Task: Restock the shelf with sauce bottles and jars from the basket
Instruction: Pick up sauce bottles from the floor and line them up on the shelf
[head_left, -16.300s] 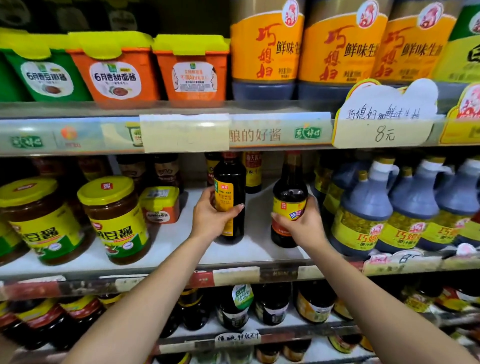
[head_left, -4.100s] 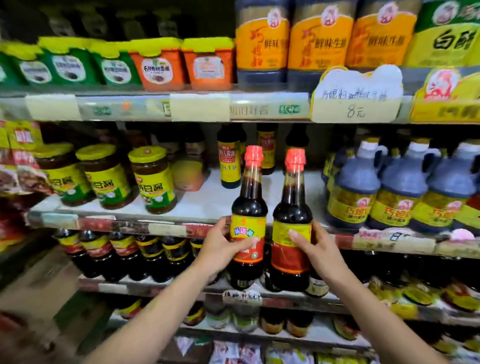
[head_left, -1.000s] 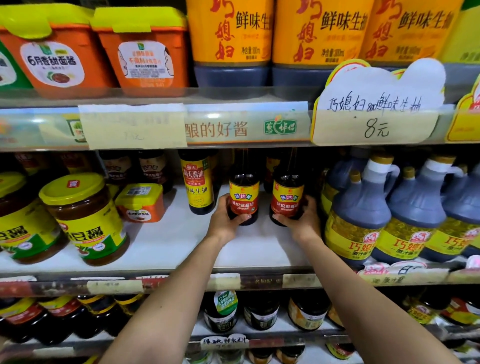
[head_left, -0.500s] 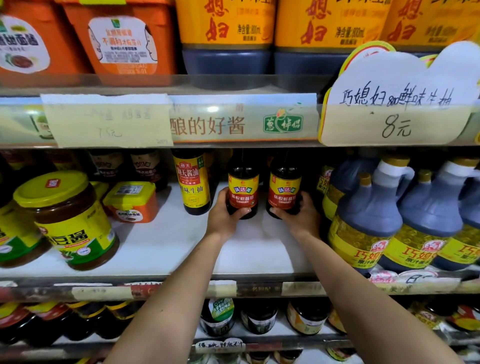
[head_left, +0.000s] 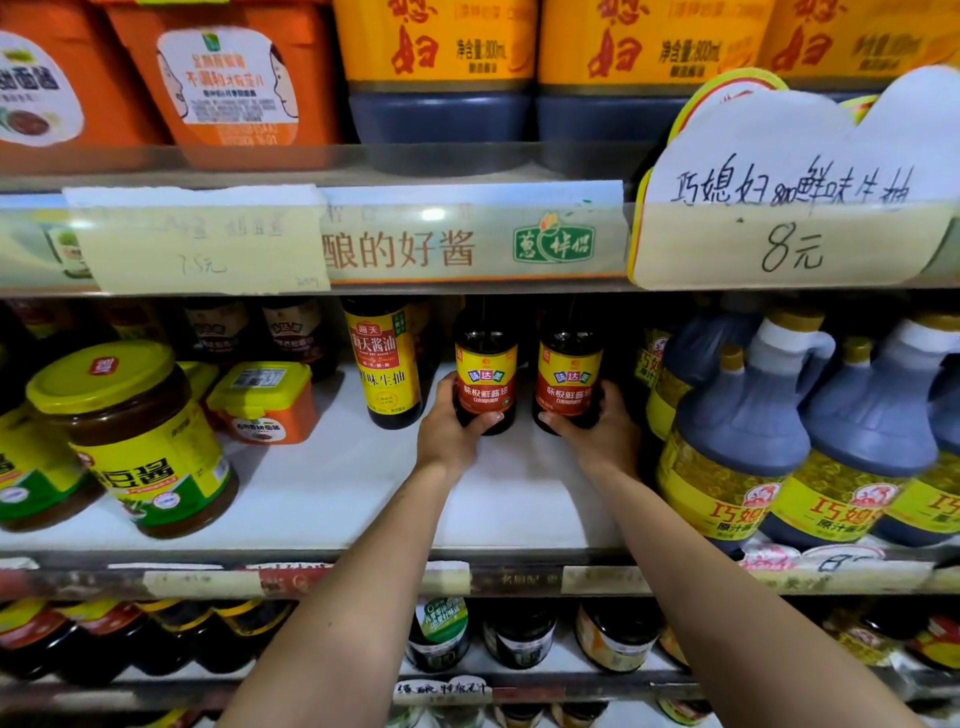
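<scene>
At the centre of the frame, on the white middle shelf (head_left: 332, 499), two dark sauce bottles with red-and-yellow labels stand upright side by side, a narrow gap between them. Their necks and caps are hidden behind the price strip (head_left: 467, 244) of the shelf above. The left hand (head_left: 449, 431) grips the left bottle (head_left: 485, 364) low down, thumb laid across the front under the label and fingers curled round its left side. The right hand (head_left: 597, 436) holds the right bottle (head_left: 570, 364) the same way, thumb at the front and fingers wrapped round the right side. Both bases appear to be on the shelf board.

Just left of the held pair stands a yellow-labelled bottle (head_left: 387, 364). Farther left are a small orange tub (head_left: 265, 400) and a big jar with a yellow lid (head_left: 135, 436). At the right of the frame, blue-grey jugs (head_left: 737, 447) crowd the shelf next to the right hand. A handwritten price card (head_left: 795, 208) sits at the upper right. Orange tubs (head_left: 234, 83) and large orange-labelled bottles (head_left: 441, 67) fill the top shelf, and dark jars (head_left: 519, 639) line the bottom one.
</scene>
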